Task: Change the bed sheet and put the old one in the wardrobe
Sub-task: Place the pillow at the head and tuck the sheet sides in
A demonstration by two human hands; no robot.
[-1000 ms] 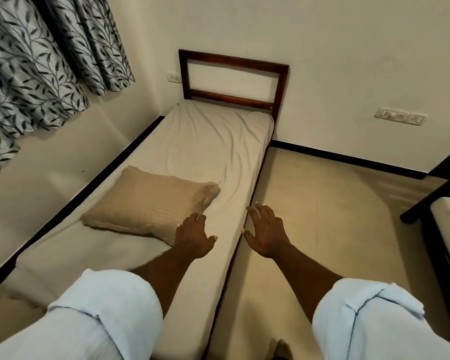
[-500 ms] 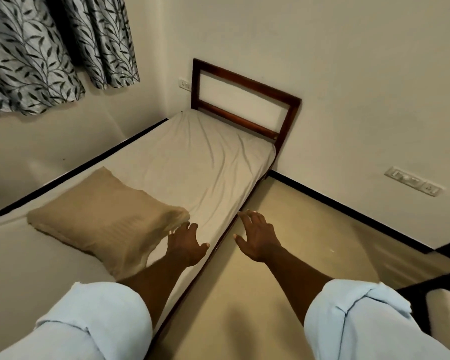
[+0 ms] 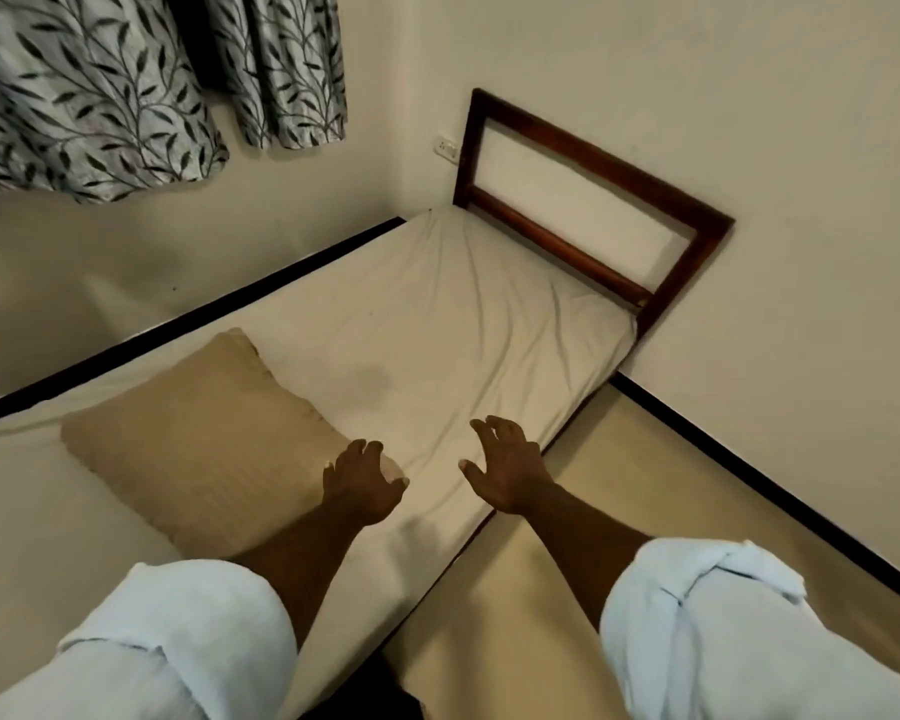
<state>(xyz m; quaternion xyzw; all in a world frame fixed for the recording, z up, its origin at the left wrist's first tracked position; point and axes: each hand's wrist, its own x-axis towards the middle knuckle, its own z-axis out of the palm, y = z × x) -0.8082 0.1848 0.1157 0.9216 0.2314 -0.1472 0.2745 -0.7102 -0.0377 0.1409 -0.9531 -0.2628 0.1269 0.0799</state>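
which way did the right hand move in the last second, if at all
Yes. The right hand crossed leftward over the mattress edge: from above the floor to above the sheet.

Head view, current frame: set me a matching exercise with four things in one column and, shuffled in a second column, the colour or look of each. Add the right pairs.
Things:
1. pillow
2. bed sheet
3. headboard
4. curtain

Looks:
A. dark brown wood
B. grey with a leaf pattern
C. tan
D. off-white and wrinkled

Pairs: 1-C, 2-D, 3-A, 4-B.
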